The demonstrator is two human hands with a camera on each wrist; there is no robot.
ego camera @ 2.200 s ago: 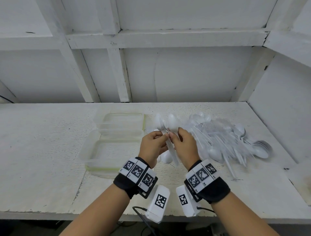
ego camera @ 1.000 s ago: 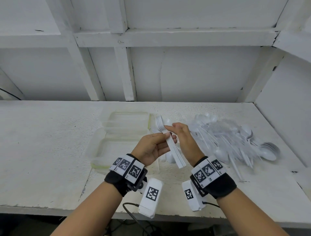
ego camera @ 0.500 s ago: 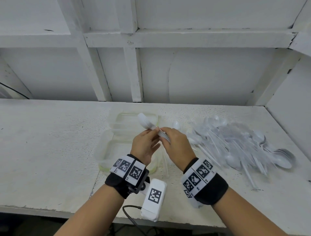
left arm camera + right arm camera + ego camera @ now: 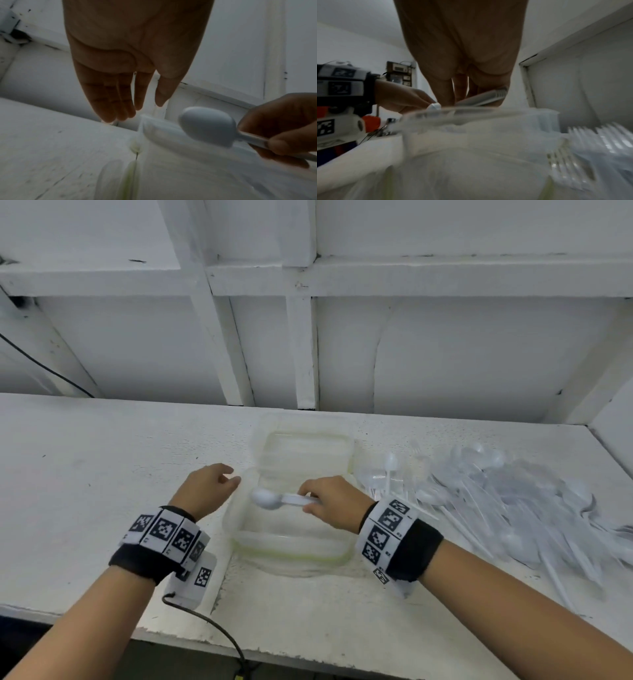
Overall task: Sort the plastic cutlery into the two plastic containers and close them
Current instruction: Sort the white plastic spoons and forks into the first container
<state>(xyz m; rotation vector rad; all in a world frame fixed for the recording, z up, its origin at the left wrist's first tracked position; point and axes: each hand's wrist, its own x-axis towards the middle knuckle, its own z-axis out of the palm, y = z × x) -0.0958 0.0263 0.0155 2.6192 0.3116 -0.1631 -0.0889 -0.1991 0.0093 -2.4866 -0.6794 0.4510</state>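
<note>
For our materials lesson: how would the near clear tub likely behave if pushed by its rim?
The near tub looks thin-walled and empty, so probably light and apt to slide on the table. Its rim may flex. The left hand hovers near, perhaps to steady it.

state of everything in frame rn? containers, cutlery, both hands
near container: open, no lid, looks empty
far container: open, looks empty
spoons: stacked, in right-hand grip, over the near container
right hand: grips the spoon handles
left hand: holds nothing, fingers straight, beside the near container
cutlery pile: loose on the table, unsorted
</note>
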